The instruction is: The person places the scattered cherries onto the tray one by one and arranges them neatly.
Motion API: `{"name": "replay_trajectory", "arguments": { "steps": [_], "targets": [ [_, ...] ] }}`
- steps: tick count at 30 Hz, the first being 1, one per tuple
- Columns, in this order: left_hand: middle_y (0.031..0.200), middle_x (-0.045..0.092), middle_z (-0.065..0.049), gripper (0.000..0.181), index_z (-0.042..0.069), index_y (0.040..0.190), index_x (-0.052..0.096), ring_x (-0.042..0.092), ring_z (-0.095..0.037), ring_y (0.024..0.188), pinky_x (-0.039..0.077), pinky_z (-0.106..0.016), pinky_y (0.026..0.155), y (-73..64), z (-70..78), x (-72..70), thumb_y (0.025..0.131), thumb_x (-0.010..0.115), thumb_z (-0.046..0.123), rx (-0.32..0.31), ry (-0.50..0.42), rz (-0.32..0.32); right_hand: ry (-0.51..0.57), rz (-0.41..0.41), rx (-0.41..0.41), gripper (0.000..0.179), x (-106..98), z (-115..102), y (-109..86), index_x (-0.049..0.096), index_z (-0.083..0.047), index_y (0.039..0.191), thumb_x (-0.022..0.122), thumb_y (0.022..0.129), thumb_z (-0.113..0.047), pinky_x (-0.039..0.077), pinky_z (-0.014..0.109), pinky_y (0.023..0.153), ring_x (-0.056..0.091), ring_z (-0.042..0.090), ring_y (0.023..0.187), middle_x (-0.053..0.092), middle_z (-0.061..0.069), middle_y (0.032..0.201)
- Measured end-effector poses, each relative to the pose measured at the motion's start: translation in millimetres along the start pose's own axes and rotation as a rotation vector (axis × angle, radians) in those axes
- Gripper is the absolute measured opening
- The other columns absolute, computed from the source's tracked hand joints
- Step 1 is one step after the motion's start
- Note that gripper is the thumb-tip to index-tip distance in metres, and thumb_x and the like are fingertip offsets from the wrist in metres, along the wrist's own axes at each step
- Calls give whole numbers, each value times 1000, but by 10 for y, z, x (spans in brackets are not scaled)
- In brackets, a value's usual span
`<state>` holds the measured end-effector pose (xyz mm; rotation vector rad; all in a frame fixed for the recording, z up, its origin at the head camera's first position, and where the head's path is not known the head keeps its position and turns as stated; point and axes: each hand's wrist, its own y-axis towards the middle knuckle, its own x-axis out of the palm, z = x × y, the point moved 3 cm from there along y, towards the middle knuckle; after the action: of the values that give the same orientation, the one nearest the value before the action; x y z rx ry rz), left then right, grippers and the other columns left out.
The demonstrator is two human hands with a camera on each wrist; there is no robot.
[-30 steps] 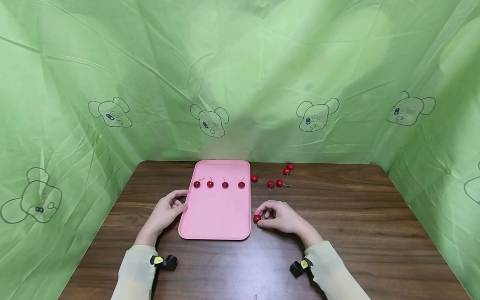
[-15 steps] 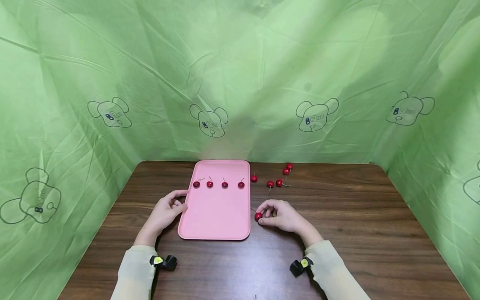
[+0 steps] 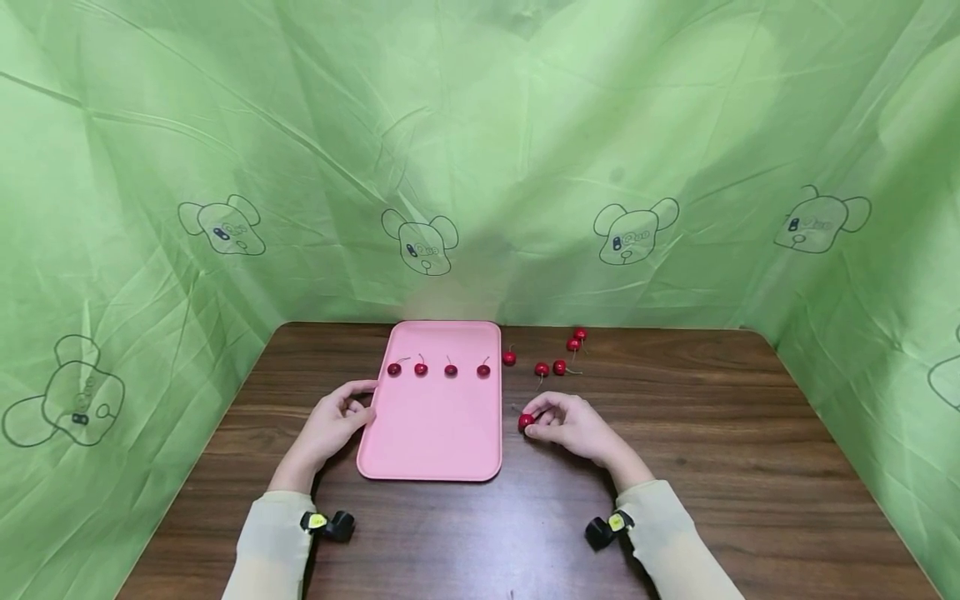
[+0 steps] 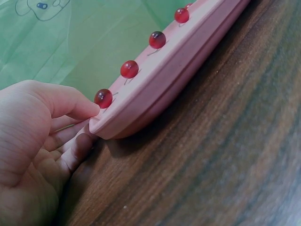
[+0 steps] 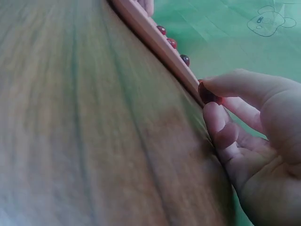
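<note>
My left hand (image 3: 335, 423) pinches the left rim of a pink tray (image 3: 438, 433), thumb on top and fingers under the edge, as the left wrist view (image 4: 96, 117) shows. Across the tray runs a row of several dark red cherries (image 3: 451, 371) with thin stems. Right of the tray, my right hand (image 3: 573, 427) holds one cherry (image 3: 526, 422) between thumb and fingertips. In the right wrist view that cherry (image 5: 209, 93) is partly hidden by the fingers and overlaps the tray's edge.
Several loose cherries (image 3: 559, 367) lie on the brown wooden table (image 3: 675, 417) beyond my right hand, one of them (image 3: 509, 357) close beside the tray's right rim. Green cloth (image 3: 525, 167) printed with animal heads encloses the table's back and sides.
My right hand has drawn the cherry a little away from the tray, to the right and towards the back. The left hand and tray stay in place.
</note>
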<state>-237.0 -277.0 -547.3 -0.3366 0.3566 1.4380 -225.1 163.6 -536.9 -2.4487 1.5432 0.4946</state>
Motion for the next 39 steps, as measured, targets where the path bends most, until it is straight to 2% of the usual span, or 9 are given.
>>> {"name": "replay_trajectory", "arguments": {
  "steps": [8, 16, 20, 24, 28, 33, 35, 39],
  "targets": [
    [93, 68, -11, 47, 7, 147, 65, 61, -16, 81, 52, -25, 71, -14, 4, 4, 101, 75, 6, 2, 10, 1, 83, 36, 70, 28, -35, -43, -30, 75, -6, 120, 85, 95, -13, 52, 28, 58, 68, 19, 75, 75, 8, 91],
    [92, 68, -11, 48, 6, 147, 65, 61, -15, 80, 52, -24, 70, -22, 27, 10, 101, 75, 7, 7, 10, 4, 121, 54, 64, 30, -35, -184, -39, 73, -4, 123, 83, 98, -16, 57, 39, 56, 70, 36, 75, 75, 23, 93],
    [94, 68, -13, 48, 6, 147, 66, 61, -16, 81, 51, -24, 70, -16, 17, 22, 100, 76, 7, -7, 2, 6, 100, 78, 57, 28, -2, -338, -59, 73, -7, 121, 83, 98, -19, 59, 44, 58, 70, 42, 79, 75, 20, 95],
    [94, 68, -14, 49, 5, 148, 65, 60, -16, 82, 50, -24, 70, -24, 10, 31, 100, 76, 5, -15, 7, 13, 32, 128, 26, 25, 61, -535, -54, 75, -14, 117, 86, 96, -21, 57, 37, 66, 71, 31, 84, 75, 6, 96],
    [95, 68, -16, 49, 1, 148, 63, 59, -15, 81, 49, -22, 70, -57, 92, 37, 101, 73, 1, -16, 19, 26, -18, 175, -21, 24, 150, -708, 19, 77, -17, 116, 87, 95, -20, 54, 31, 71, 70, 20, 85, 75, -1, 99],
    [93, 66, -20, 47, -3, 146, 63, 59, -15, 79, 49, -22, 69, -100, 237, 40, 100, 71, -4, -22, 20, 28, -47, 201, -85, 25, 268, -884, 169, 77, -13, 116, 88, 94, -20, 54, 28, 71, 67, 17, 84, 74, 1, 101],
    [93, 66, -19, 47, -4, 147, 62, 59, -15, 80, 49, -22, 70, -90, 223, 36, 100, 70, -4, -19, 20, 24, -50, 197, -105, 24, 316, -955, 228, 77, -13, 115, 88, 94, -19, 53, 28, 71, 66, 18, 83, 74, 4, 99],
    [95, 68, -16, 48, 0, 148, 63, 59, -15, 81, 49, -23, 70, -39, 101, 22, 101, 73, 1, -16, 21, 26, -55, 194, -152, 25, 406, -1081, 340, 77, -12, 115, 88, 93, -17, 54, 28, 73, 65, 17, 83, 74, 8, 100]
  ]
}}
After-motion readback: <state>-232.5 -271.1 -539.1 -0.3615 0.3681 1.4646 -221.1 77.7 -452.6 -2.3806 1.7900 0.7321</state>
